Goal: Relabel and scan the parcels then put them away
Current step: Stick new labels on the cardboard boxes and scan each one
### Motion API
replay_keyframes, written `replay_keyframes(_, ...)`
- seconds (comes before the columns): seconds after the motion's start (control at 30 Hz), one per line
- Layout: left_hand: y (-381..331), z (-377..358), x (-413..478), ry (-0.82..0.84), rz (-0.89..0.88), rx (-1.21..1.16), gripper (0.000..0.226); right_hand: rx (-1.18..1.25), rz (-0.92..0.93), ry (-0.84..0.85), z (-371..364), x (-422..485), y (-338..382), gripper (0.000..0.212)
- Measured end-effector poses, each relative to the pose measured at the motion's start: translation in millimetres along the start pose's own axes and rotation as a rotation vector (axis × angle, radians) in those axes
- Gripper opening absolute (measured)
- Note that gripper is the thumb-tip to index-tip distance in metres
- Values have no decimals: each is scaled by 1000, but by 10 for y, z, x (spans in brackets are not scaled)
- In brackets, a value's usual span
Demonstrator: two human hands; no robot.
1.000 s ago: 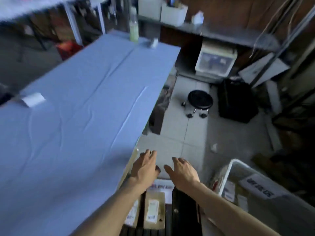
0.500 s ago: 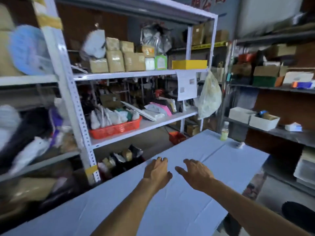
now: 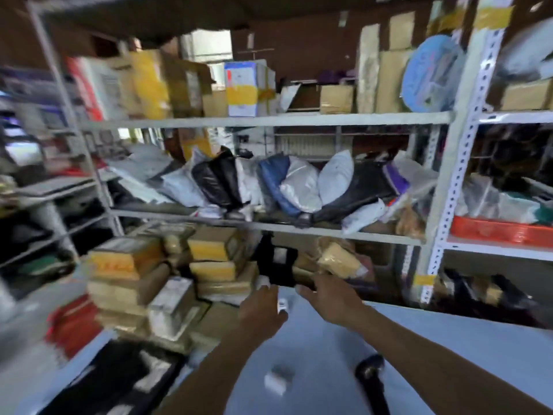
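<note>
My left hand point(image 3: 261, 310) and my right hand point(image 3: 329, 298) reach forward over the blue table point(image 3: 434, 354), fingers loose, holding nothing. Just beyond the fingertips stands a black device point(image 3: 278, 265) at the table's far edge. A small white object point(image 3: 282, 305) lies between my hands. Brown and yellow-taped cardboard parcels point(image 3: 143, 283) are stacked at the table's left end. A black parcel with a white label point(image 3: 119, 381) lies at the near left. A black handheld scanner point(image 3: 371, 378) and a white label roll point(image 3: 276, 381) lie on the table near me. The picture is blurred.
A grey metal shelf rack point(image 3: 269, 119) stands behind the table, with cartons above and soft bagged parcels point(image 3: 299, 184) on its middle level. An orange tray point(image 3: 499, 232) sits on the rack to the right. Something red point(image 3: 71, 324) lies at the left.
The view has swung left, from the floor crates across the table to the shelf rack and parcel stack. Both hands stay stretched forward and hold nothing.
</note>
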State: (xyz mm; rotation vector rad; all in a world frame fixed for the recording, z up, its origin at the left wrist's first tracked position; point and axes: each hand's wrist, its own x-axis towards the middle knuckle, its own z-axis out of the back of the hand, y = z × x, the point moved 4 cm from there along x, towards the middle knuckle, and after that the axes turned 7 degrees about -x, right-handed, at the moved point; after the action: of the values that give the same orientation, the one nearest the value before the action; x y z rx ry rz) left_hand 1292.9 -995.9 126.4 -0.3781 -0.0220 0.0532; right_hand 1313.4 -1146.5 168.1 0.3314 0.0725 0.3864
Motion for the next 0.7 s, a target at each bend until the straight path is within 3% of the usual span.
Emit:
replay_keyframes(0.13,1460,435,-473,-40,235,-4,61,28,202,103,-502,341,1337,46)
replay_keyframes(0.27,2327,711,-785,-48,372,3,53,53,264,140,-871,646,2083,43)
replay_keyframes(0.43,2717,671,-647,0,379,-14,49,72,252,199,-1419,1037,2184,58)
replay_keyframes(0.7,2781,463,177,12,423,-13,52,70,238,289,-1805,1793,2000,58)
